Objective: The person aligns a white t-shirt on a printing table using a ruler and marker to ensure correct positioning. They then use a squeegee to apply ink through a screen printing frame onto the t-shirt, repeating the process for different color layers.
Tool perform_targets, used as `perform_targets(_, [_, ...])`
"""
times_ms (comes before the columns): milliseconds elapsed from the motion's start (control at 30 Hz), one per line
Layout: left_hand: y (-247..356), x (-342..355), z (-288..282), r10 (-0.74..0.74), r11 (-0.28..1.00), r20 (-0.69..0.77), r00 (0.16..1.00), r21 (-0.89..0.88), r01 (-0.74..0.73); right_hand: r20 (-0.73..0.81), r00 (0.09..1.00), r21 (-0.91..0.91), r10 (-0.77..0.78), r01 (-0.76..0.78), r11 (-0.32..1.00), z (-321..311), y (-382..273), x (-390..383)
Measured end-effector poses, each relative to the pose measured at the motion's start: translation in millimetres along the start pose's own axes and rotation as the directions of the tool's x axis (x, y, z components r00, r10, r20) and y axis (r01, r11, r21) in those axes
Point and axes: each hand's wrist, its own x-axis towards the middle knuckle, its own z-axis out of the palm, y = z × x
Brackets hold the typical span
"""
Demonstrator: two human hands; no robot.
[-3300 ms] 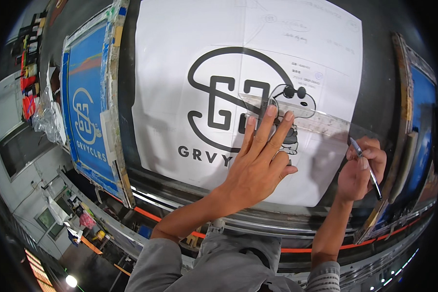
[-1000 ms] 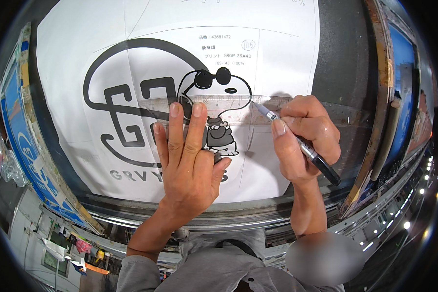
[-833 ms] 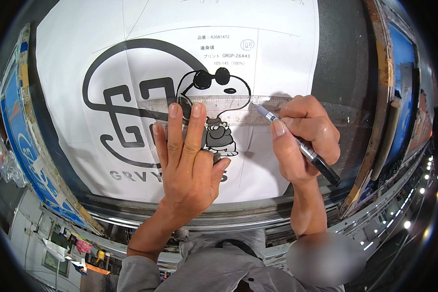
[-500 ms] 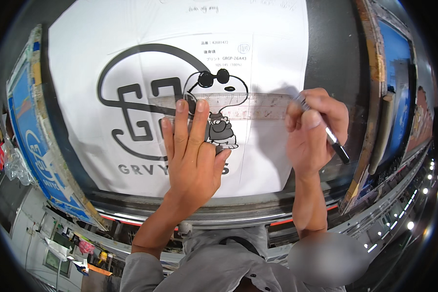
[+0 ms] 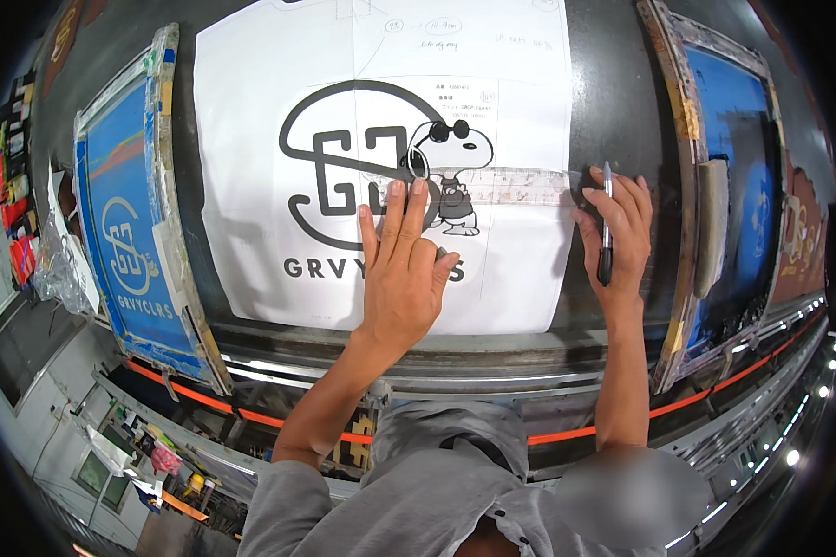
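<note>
My left hand [image 5: 401,288] lies over a white paper sheet [image 5: 241,176] printed with a dark looped emblem and a cartoon dog in sunglasses. Three of its fingers stretch out onto a clear ruler [image 5: 520,187] laid across the print. The forefinger is bent toward the thumb, and a small dark thing [image 5: 444,252] shows between them, too little to name. At the ruler's right end, past the sheet's edge, my right hand [image 5: 620,246] holds a silver and black pen [image 5: 607,223] between its fingers, roughly upright in the picture.
A framed blue printing screen [image 5: 125,232] with the same emblem stands at the left. Another framed screen [image 5: 734,186], smeared with black, is on the right with a pale bar on its frame. The dark table [image 5: 613,84] shows round the sheet, and an orange rail [image 5: 567,434] runs below.
The view has shifted, so more of the sheet and both screens show. The pen has swung from slanted to nearly upright in my right hand. My left hand keeps its place on the ruler.
</note>
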Motion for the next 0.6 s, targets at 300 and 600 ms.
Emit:
perform_targets(300, [0.3,-2.5,7.3,-0.027,0.999,-0.048,0.998,0.04,0.029,-0.043,0.997,0.036,-0.065,0.066,0.997,2.4,5.8,-2.3])
perform_targets(600, [12.7,-34.0,2.1,-0.083,0.996,0.028,0.996,-0.014,0.084,0.003,0.999,0.087,-0.05,0.05,0.995,0.9,-1.8,-28.8])
